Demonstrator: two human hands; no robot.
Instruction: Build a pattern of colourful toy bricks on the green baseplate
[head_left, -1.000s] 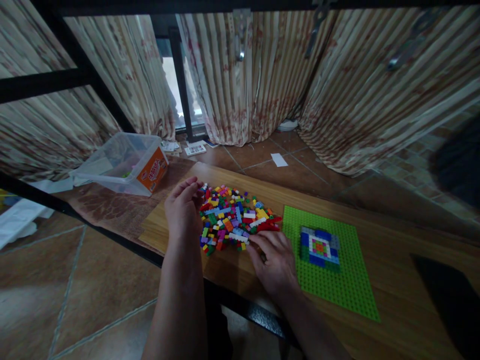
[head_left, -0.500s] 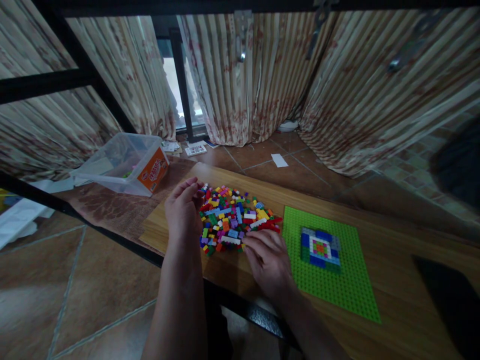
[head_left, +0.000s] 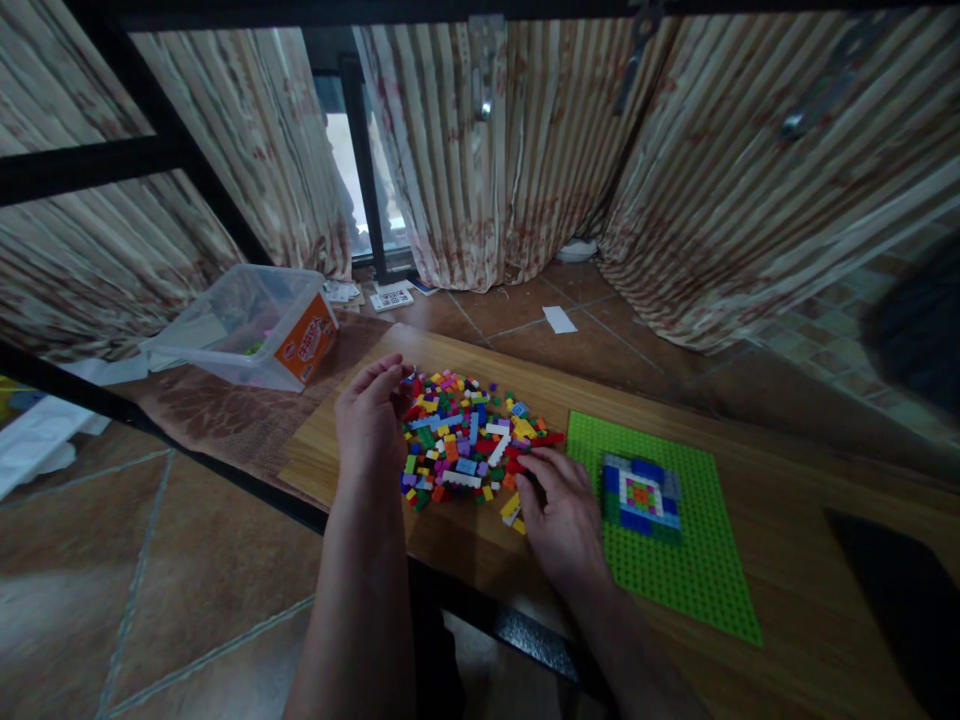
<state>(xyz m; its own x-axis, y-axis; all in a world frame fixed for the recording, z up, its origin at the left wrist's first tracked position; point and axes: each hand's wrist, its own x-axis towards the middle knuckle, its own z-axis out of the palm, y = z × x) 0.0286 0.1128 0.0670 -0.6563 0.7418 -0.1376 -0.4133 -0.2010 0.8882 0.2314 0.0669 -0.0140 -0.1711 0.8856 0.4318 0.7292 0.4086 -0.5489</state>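
Note:
A pile of loose colourful toy bricks (head_left: 450,440) lies on the wooden tabletop. At its left edge my left hand (head_left: 369,412) is raised, fingertips pinched together; what they hold, if anything, is too small to make out. My right hand (head_left: 564,515) is at the pile's right side, thumb and fingers curled close together by some red bricks. Its grip is partly hidden. Yellow bricks (head_left: 512,508) rest beside the right thumb. Right of that hand lies a green baseplate (head_left: 697,570), bearing a square brick build (head_left: 642,497) in blue, white, green and orange.
A clear plastic box (head_left: 225,335) with an orange label stands on a brown mat (head_left: 217,420) at the left. A dark flat object (head_left: 892,590) lies at the table's right. Black metal bars (head_left: 300,505) run along the near edge. Striped curtains (head_left: 555,150) hang behind.
My right hand has shifted right, away from the pile's near middle. A long white brick there has turned, and yellow bricks now show beside the thumb. My left hand has barely moved.

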